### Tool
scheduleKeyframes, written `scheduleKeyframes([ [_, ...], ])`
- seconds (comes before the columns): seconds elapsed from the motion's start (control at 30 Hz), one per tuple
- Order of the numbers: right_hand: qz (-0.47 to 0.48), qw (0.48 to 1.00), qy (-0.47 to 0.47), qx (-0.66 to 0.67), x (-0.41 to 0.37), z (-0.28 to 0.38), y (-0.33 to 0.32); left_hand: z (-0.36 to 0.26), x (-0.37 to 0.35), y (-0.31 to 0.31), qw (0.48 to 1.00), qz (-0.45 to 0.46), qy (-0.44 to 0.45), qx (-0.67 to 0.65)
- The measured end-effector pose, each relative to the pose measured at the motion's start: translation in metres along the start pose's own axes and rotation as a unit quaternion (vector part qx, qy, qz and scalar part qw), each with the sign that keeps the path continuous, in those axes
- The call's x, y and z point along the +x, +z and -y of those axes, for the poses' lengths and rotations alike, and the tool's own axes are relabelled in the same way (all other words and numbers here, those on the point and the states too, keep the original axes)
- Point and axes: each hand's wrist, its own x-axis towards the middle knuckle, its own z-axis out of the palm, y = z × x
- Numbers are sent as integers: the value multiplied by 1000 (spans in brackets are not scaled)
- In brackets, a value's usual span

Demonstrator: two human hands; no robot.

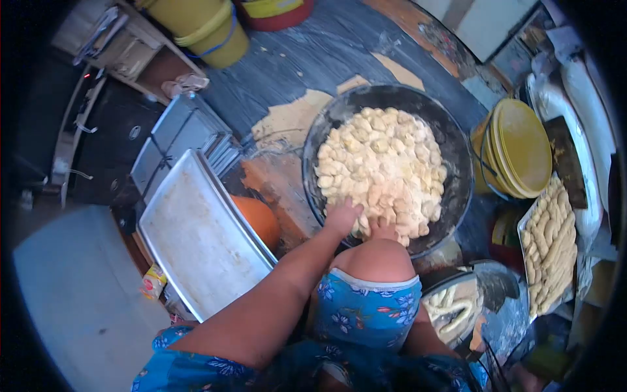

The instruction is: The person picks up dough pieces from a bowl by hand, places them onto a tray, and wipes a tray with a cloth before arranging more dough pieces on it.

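A wide black basin (459, 189) on the floor holds a heap of pale dough pieces (392, 157), dusted with flour near the front. At the basin's front left edge, my left hand (344, 217) rests on the dough, fingers pointing inward and apart. Just right of it, beyond my knee, my right hand (383, 230) touches the floury dough with its fingers spread. The knee hides part of the right wrist and forearm. Neither hand visibly lifts a piece.
Left of the basin stand metal trays (202, 235) and an orange object (257, 221). Yellow buckets (522, 149) stand at the right, near a tray of twisted dough (550, 248). A round container (457, 307) with dough strips lies at the front right.
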Motion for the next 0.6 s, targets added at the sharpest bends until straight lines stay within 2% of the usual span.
scheduleKeyframes([
  [0.1, 1, 997, 74, -14, -20, 9, -20, 10, -6, 9, 998, -63, 12, 9],
  [0.17, 10, 995, 90, 48, -21, -1, -14, 5, -18, 8, 996, -87, 1, 34],
  [0.2, 15, 992, 102, 75, -20, -3, -17, 5, -23, 7, 998, -57, -2, 41],
  [0.27, 18, 997, 66, 34, -19, 2, -21, 3, -23, 7, 999, -1, -1, 49],
  [0.33, 12, 998, 34, 52, -14, -9, -4, 7, -18, 17, 998, -15, 37, 54],
  [0.4, 1, 993, 10, 116, 0, -28, 19, 11, -10, 15, 996, -16, 63, 52],
  [0.43, -9, 982, -4, 190, 14, -49, 34, 3, -16, -5, 997, 24, 45, 62],
  [0.5, -33, 925, -25, 377, 42, -94, 59, 12, -9, -11, 998, -34, -37, -32],
  [0.57, -100, 825, 5, 556, 56, -136, 63, 24, -6, -23, 983, -102, -94, -117],
  [0.6, -175, 787, 69, 588, 37, -129, 26, 34, -4, -37, 972, -145, -108, -151],
])
